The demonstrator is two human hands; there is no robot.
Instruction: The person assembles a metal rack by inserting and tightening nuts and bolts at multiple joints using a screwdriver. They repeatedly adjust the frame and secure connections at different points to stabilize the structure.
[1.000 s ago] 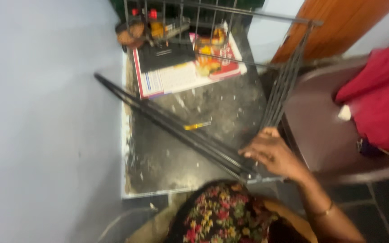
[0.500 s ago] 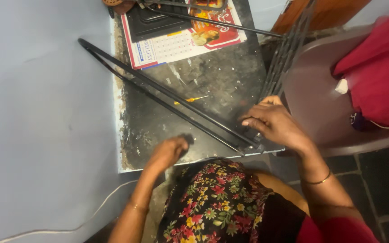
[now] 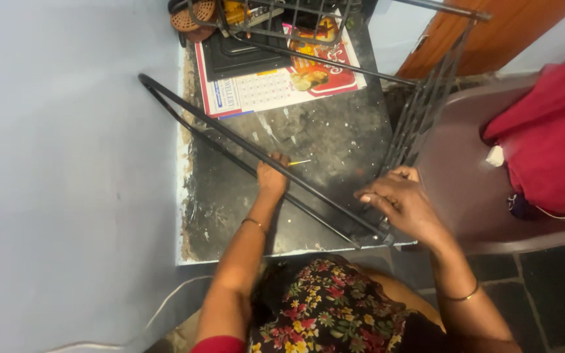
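Observation:
A black metal rod frame (image 3: 230,134) lies slantwise across a dark stone slab (image 3: 335,140). My left hand (image 3: 271,180) reaches over the rods, and its fingers close on the near end of a small yellow tool (image 3: 301,162) lying on the slab. My right hand (image 3: 397,199) grips the frame's near right corner, where the rods meet an upright black wire grid (image 3: 423,108). My flowered garment (image 3: 325,307) fills the bottom middle.
A calendar sheet (image 3: 276,88), a black tray (image 3: 237,55) and a wire basket (image 3: 263,16) with small items sit at the slab's far end. A pale wall (image 3: 67,176) is on the left. A brown plastic chair (image 3: 465,189) with red cloth (image 3: 550,131) stands on the right.
My left hand came into view and moved forward across the slab to the yellow tool. My right hand stayed on the frame's corner. The view shifted downward.

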